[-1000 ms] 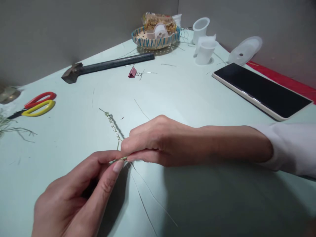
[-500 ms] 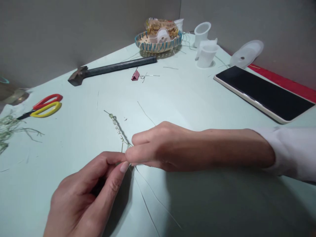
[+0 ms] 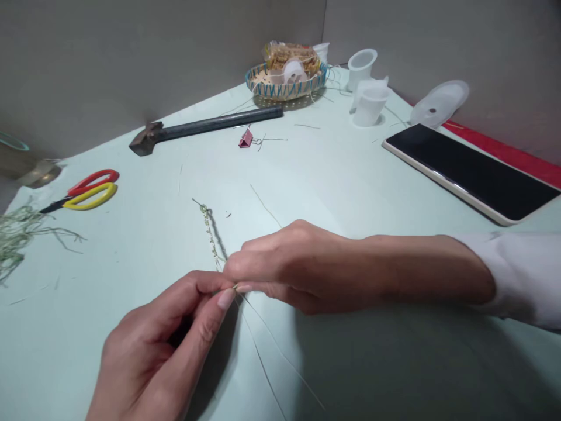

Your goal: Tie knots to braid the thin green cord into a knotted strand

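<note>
Pale green knotted cord [image 3: 209, 231], like a thin bracelet with small light bits along it, runs from the table up to my fingers. My left hand [image 3: 175, 339] pinches its near end between thumb and forefinger. Meeting it from the right, my right hand [image 3: 280, 266] is closed on the same cord, its fingertips against those of the left. Two loose thin strands [image 3: 267, 359] trail from the pinch toward the front edge. The exact knot between the fingertips is mostly hidden.
Red-and-yellow-handled scissors [image 3: 92, 190] and tangled green cord [image 3: 15, 237] lie at left. Behind are a hammer [image 3: 210, 126], a pink binder clip [image 3: 246, 138], a basket [image 3: 287, 89] and white plastic spools [image 3: 369, 105]. A phone [image 3: 473, 169] rests at right.
The whole view has shifted slightly, so everything sits a little lower and to the right. My fingertips have shifted a little on the cord, and a bit of it now shows between them.
</note>
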{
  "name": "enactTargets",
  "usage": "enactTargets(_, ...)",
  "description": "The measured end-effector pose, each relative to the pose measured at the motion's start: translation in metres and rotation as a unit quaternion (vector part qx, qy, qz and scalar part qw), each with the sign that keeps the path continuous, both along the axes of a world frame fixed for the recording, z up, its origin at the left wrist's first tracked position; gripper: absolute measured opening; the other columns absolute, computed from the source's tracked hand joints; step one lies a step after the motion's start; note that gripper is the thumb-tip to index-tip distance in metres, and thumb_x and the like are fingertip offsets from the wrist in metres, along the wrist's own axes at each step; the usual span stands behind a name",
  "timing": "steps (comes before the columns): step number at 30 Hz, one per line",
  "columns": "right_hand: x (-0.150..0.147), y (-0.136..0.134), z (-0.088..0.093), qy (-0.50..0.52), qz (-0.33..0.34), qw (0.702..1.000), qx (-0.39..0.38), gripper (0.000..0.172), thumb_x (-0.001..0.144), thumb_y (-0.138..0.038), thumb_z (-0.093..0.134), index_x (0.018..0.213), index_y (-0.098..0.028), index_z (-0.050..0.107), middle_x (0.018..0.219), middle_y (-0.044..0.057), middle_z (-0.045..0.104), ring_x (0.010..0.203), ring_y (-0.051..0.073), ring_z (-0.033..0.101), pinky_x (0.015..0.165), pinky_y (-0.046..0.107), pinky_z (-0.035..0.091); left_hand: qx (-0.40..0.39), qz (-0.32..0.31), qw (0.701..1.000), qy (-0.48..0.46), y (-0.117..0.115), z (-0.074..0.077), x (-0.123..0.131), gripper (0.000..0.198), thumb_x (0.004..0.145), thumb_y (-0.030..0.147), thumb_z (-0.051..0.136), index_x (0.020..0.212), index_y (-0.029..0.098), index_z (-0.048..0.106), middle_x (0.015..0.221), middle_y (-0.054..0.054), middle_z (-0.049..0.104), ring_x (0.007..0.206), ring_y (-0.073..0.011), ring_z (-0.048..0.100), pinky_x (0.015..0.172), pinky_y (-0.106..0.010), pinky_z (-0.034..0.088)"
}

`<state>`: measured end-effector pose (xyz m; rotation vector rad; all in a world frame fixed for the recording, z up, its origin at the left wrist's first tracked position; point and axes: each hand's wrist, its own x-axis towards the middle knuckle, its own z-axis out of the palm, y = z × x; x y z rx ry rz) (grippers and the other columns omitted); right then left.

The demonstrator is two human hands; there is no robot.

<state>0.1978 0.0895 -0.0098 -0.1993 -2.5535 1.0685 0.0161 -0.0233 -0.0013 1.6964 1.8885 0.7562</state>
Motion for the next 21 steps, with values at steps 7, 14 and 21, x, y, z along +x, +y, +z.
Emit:
enactTargets(7, -0.0022, -0.0036, 0.0075, -0.070, -0.033, 0.997, -0.016, 0.017, 0.092, -0.017, 0.043, 0.107, -0.018, 0.050, 0.095, 0.000, 0.063, 0.070, 0.009, 0.050, 0.065, 0.021, 0.038, 0.020, 0.028, 0.999, 0.042, -0.0036, 0.0021, 0.0009, 0.019, 0.081, 0.044, 0.060, 0.095, 0.034, 0.067, 0.081, 0.007, 0.069, 0.078, -0.0149, 0.065, 0.049, -0.015, 0.047)
enactTargets(14, -0.0038, -0.0001, 0.0034, -0.055, -0.029, 0.997, -0.055, 0.011, 0.092, -0.022, 0.044, 0.095, -0.018, 0.054, 0.076, -0.002, 0.058, 0.067, 0.010, 0.049, 0.062, 0.021, 0.036, 0.032, 0.045, 0.996, 0.066, -0.0081, 0.0006, -0.0012, 0.021, 0.080, 0.048, 0.059, 0.093, 0.036, 0.070, 0.084, 0.007, 0.072, 0.077, -0.0149, 0.067, 0.057, -0.017, 0.049)
enactTargets(21, -0.0016, 0.0006, 0.0029, 0.017, -0.004, 0.999, -0.044, 0.013, 0.090, -0.011, 0.046, 0.079, -0.018, 0.047, 0.075, -0.003, 0.047, 0.069, 0.008, 0.041, 0.066, 0.018, 0.034, 0.018, 0.037, 0.998, 0.045, -0.0080, -0.0002, -0.0029, 0.023, 0.080, 0.046, 0.059, 0.096, 0.033, 0.069, 0.081, 0.005, 0.069, 0.072, -0.0143, 0.063, 0.056, -0.018, 0.049)
